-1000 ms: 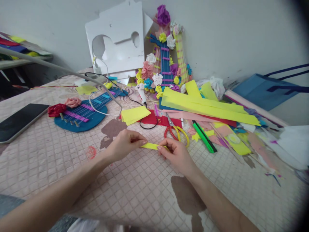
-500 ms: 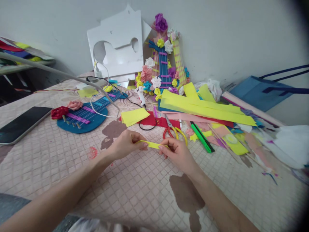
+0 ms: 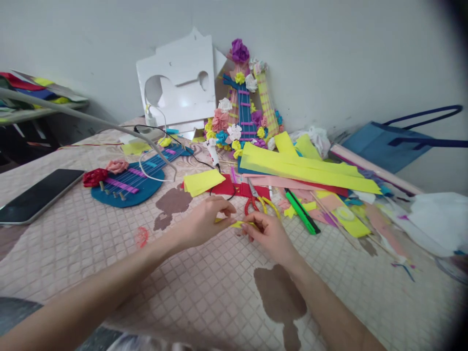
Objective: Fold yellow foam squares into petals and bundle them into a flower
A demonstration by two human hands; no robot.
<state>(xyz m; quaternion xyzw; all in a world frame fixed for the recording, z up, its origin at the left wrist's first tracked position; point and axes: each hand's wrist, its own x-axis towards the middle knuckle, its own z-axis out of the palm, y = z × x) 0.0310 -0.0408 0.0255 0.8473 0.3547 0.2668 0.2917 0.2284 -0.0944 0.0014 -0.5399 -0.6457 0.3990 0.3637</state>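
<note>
Both hands meet over the quilted pink cover (image 3: 204, 287). My left hand (image 3: 204, 223) and my right hand (image 3: 266, 234) pinch the two ends of a narrow yellow paper strip (image 3: 239, 224), which is bunched short between the fingertips. Red-handled scissors (image 3: 256, 201) lie just beyond my right hand, and a green utility knife (image 3: 302, 210) lies to their right. A folded yellow paper piece (image 3: 203, 181) rests on red felt behind my left hand.
A blue felt guitar (image 3: 126, 184) with red and pink roses lies at the left, a dark tablet (image 3: 36, 195) further left. Decorated guitars (image 3: 244, 105) lean on the wall beside white foam board (image 3: 179, 85). Yellow and pink sheets (image 3: 307, 168) pile at the right, near a blue bag (image 3: 395, 141).
My hands have moved closer together, and the yellow strip between them now shows shorter and bunched. The view has tilted down slightly.
</note>
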